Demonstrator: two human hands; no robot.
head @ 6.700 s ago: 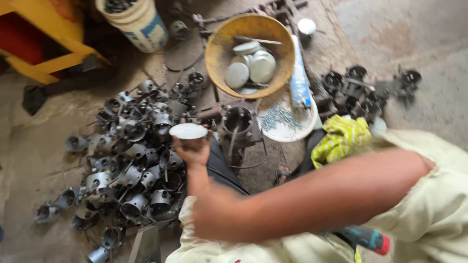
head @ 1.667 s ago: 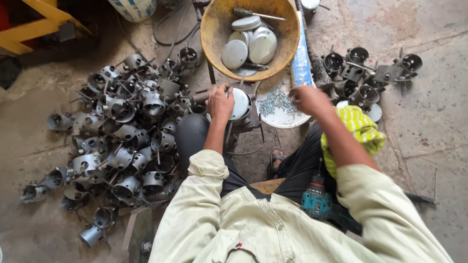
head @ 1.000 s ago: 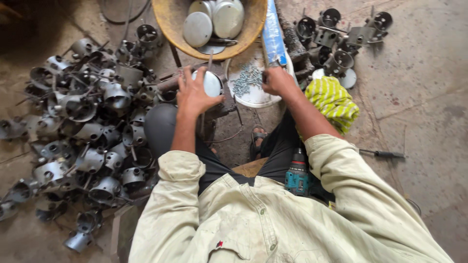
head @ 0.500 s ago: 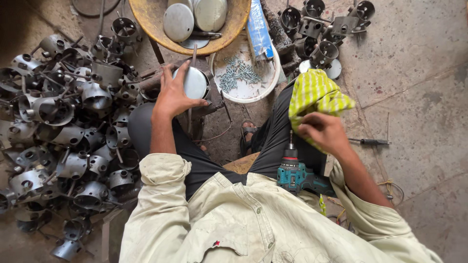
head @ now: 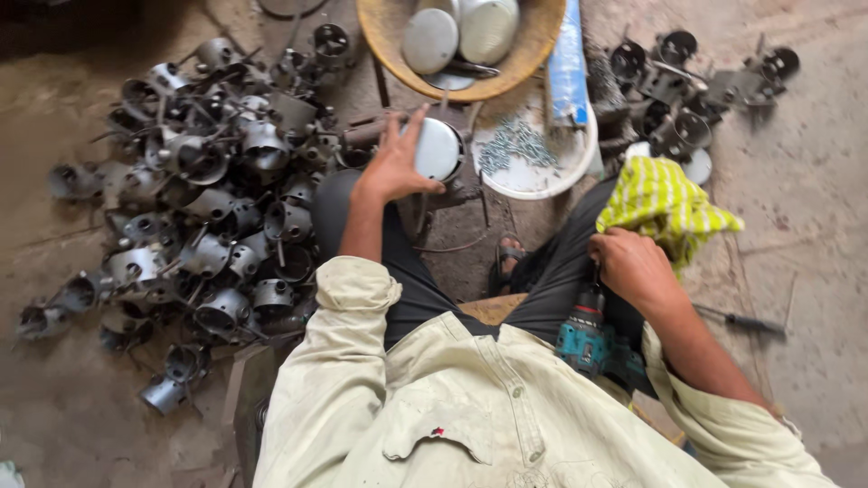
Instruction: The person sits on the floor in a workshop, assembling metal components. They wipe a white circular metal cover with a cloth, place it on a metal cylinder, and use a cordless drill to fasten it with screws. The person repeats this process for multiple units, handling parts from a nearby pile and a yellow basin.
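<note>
Sitting on the floor (head: pixel 814 244), the person presses the open left hand (head: pixel 391 167) on a round metal lid (head: pixel 438 150) while the right hand (head: pixel 633 267) grips a teal drill (head: pixel 583 336).

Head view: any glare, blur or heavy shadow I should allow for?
Head view: soft, even daylight, no hard shadows; mild sheen on the round lid under the left hand; right hand on the drill sharp; top-left corner dark; edges slightly stretched.

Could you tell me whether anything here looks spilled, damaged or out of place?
Nothing looks spilled or broken. The screws sit inside their white plate. The metal cups lie in a loose heap on the floor, and a screwdriver lies alone on the concrete at the right.
</note>
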